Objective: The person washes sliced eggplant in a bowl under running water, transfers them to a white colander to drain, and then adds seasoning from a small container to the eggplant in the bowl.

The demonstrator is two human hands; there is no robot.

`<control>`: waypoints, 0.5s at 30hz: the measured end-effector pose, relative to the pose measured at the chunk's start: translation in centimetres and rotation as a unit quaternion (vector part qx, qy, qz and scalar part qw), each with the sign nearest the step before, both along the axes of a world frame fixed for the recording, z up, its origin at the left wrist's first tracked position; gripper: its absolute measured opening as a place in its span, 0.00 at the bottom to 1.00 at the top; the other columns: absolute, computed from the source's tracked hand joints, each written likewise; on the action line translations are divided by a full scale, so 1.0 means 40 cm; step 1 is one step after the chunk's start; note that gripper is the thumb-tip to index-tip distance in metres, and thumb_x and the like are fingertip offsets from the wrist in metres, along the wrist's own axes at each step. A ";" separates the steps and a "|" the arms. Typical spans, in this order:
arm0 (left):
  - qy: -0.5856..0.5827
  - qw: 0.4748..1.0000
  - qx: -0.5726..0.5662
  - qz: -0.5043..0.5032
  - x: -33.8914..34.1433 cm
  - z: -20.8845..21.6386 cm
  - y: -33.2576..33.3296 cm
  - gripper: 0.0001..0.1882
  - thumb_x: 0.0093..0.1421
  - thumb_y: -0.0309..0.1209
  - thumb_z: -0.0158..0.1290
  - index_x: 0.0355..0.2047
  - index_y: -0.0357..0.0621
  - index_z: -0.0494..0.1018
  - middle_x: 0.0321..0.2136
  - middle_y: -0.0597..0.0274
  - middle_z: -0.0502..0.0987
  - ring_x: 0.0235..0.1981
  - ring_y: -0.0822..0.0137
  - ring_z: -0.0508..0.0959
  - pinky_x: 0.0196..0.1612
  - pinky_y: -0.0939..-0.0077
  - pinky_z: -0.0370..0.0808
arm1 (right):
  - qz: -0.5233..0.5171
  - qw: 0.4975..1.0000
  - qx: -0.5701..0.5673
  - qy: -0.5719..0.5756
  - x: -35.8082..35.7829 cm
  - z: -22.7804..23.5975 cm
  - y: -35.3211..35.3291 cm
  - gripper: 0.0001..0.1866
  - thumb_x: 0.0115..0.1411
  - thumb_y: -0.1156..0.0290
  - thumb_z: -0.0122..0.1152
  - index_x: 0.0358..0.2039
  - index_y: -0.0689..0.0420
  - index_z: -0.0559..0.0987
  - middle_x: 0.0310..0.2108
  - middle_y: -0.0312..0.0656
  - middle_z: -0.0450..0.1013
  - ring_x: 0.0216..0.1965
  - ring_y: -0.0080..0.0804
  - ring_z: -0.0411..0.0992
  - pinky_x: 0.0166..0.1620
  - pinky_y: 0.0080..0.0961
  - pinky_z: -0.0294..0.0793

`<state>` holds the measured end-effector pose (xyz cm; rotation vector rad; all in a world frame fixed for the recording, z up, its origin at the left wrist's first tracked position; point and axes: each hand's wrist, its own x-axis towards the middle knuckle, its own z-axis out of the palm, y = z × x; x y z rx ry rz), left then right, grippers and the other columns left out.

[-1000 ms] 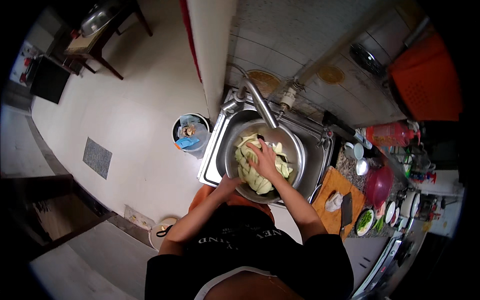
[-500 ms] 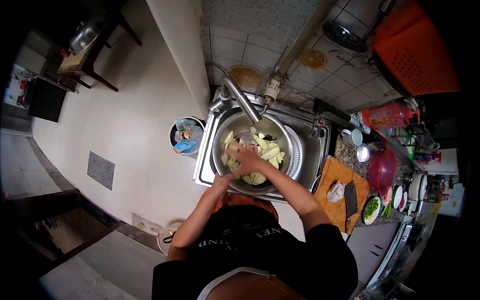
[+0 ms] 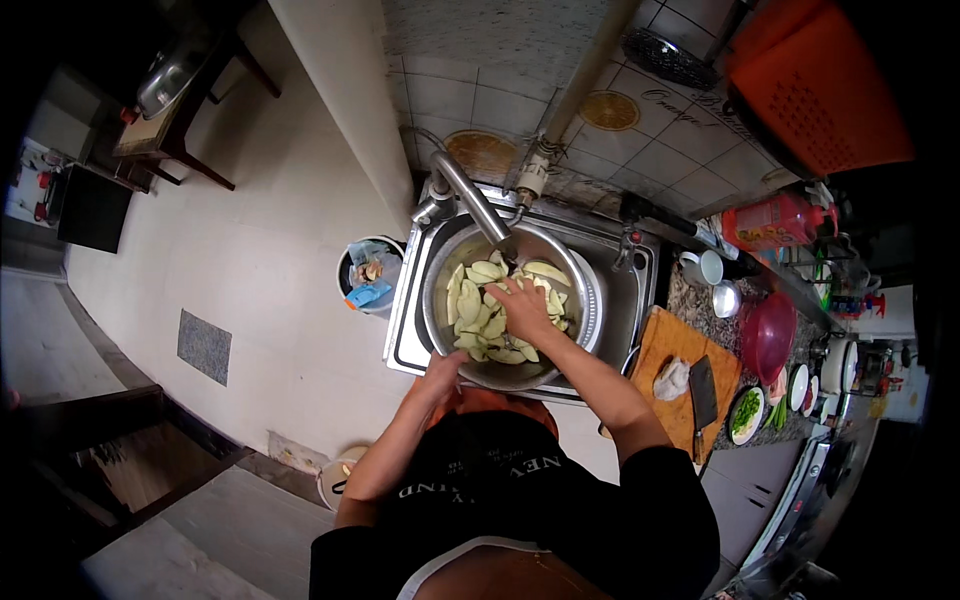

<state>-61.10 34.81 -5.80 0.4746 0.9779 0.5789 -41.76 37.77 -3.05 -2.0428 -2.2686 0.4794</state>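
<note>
A round steel basin (image 3: 432,310) sits in the left part of the sink, under the tap (image 3: 472,195). Inside it lie many pale yellow-green cut vegetable pieces (image 3: 468,300), wedge-shaped; their kind is unclear. My right hand (image 3: 526,310) reaches into the basin from the right, fingers spread and resting on the pieces. At the near left rim, my left hand (image 3: 443,374) grips the basin's edge, its fingers partly hidden. Beneath the basin, the rim of a pale perforated colander (image 3: 594,305) shows on the right.
On the right counter lie a wooden cutting board (image 3: 665,345) with a cleaver (image 3: 704,395) and a whitish lump (image 3: 672,380). Beyond are a plate of chopped greens (image 3: 745,415) and a pink bowl (image 3: 768,338). A waste bin (image 3: 372,275) stands left of the sink.
My right hand has shifted right and away from me, off the left-side pieces, which now show more fully. My left hand stays at the basin's near left rim.
</note>
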 end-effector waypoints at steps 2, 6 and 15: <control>0.005 1.000 -0.028 0.007 -0.006 0.017 -0.002 0.23 0.45 0.20 0.40 0.46 0.32 0.58 0.35 0.51 0.70 0.32 0.59 0.74 0.29 0.71 0.75 | -0.011 0.999 -0.005 0.050 -0.002 0.014 0.006 0.29 0.38 0.82 0.51 0.44 0.45 0.68 0.40 0.41 0.66 0.42 0.45 0.64 0.38 0.47 0.62; 0.014 1.000 -0.011 0.004 -0.037 0.013 0.002 0.22 0.45 0.20 0.40 0.45 0.32 0.58 0.34 0.52 0.70 0.29 0.62 0.75 0.27 0.73 0.75 | -0.018 0.987 -0.125 0.102 0.026 0.082 0.031 0.32 0.38 0.75 0.58 0.47 0.46 0.64 0.44 0.44 0.63 0.46 0.45 0.62 0.44 0.38 0.62; 0.016 0.998 -0.063 0.000 -0.046 0.019 -0.020 0.20 0.47 0.21 0.41 0.43 0.32 0.59 0.29 0.55 0.71 0.23 0.64 0.74 0.21 0.76 0.74 | -0.061 0.977 -0.056 0.197 0.000 -0.065 0.011 0.53 0.29 0.52 0.69 0.57 0.39 0.52 0.57 0.53 0.45 0.54 0.51 0.49 0.55 0.40 0.50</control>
